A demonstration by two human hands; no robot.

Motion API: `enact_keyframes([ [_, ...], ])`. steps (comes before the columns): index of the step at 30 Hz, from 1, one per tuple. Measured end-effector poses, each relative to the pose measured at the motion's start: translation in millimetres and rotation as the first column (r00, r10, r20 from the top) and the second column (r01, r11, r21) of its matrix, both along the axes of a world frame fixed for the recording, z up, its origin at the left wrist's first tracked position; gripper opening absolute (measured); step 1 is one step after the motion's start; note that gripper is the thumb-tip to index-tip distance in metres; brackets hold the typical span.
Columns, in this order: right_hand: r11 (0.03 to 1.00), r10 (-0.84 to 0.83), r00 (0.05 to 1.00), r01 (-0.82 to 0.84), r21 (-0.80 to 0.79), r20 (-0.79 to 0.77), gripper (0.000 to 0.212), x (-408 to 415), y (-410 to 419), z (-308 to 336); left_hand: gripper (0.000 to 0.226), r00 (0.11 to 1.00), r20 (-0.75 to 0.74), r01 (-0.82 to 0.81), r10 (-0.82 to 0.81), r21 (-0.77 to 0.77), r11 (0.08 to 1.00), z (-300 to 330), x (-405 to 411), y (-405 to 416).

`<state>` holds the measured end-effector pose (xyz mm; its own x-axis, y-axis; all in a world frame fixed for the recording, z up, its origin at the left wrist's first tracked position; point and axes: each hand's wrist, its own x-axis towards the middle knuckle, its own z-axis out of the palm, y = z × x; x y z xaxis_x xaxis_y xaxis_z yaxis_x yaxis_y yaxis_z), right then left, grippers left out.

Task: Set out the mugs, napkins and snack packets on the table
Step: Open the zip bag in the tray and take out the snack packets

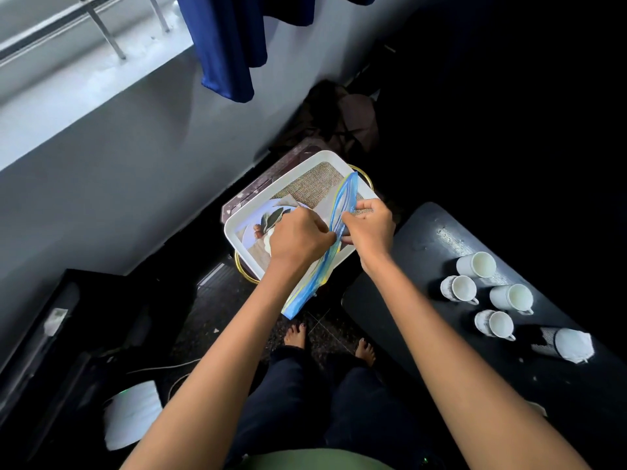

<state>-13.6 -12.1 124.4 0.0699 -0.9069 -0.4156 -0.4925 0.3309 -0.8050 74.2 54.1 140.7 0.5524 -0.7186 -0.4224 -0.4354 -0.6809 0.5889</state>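
Mugs stand on the dark tabletop nearer the right hand, which with the left hand pinches a blue zip bag over the white tray.

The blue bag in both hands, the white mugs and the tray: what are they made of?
Blue bag: thin see-through plastic film, apparently; it flexes, with a zip-like strip along its mouth.
White mugs: probably glazed ceramic, smooth with a soft sheen.
Tray: white rim looks like moulded plastic, though painted metal is possible.
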Motion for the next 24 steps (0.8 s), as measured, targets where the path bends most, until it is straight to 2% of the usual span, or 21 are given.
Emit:
enact_keyframes([
  [2, 0.998, 0.039, 0.999, -0.041, 0.047, 0.024, 0.025, 2.0, 3.1, -1.6, 0.012, 0.998, -0.013, -0.057, 0.056, -0.034, 0.998, 0.7, -2.8, 0.5],
  [5, 0.992, 0.107, 0.994, -0.105, 0.071, -0.021, 0.021, 2.8, 7.4, -3.6, 0.012, 0.989, -0.033, -0.145, 0.142, -0.106, 0.984, 0.8, -4.5, 0.8],
  [13, 1.0, -0.014, 0.999, 0.015, 0.013, -0.037, 0.033, -16.8, 3.3, -0.7, 0.012, 0.951, 0.006, -0.302, 0.308, -0.181, 0.936, 3.1, 17.4, 7.1],
  [16, 1.0, -0.025, 0.999, 0.025, -0.005, -0.029, 0.032, -19.1, 2.8, 0.1, 0.018, 0.967, 0.009, -0.254, 0.256, -0.104, 0.962, 5.0, 20.0, 8.1],
  [20, 0.999, -0.03, 0.999, 0.029, -0.038, -0.028, 0.018, -15.0, 5.4, -1.6, 0.043, 0.997, 0.069, -0.024, 0.017, 0.096, 0.995, 6.7, 9.0, 12.5],
  [22, 0.999, -0.015, 1.0, 0.015, -0.042, 0.01, 0.019, -14.2, 8.2, -2.0, 0.036, 0.995, 0.067, 0.057, -0.069, 0.163, 0.985, 6.0, -1.0, 19.8],
  [24, 0.999, 0.014, 0.998, -0.012, -0.029, 0.065, 0.023, -14.2, 12.3, -0.4, 0.022, 0.996, 0.059, 0.059, -0.068, 0.142, 0.988, 5.2, -8.5, 27.3],
])
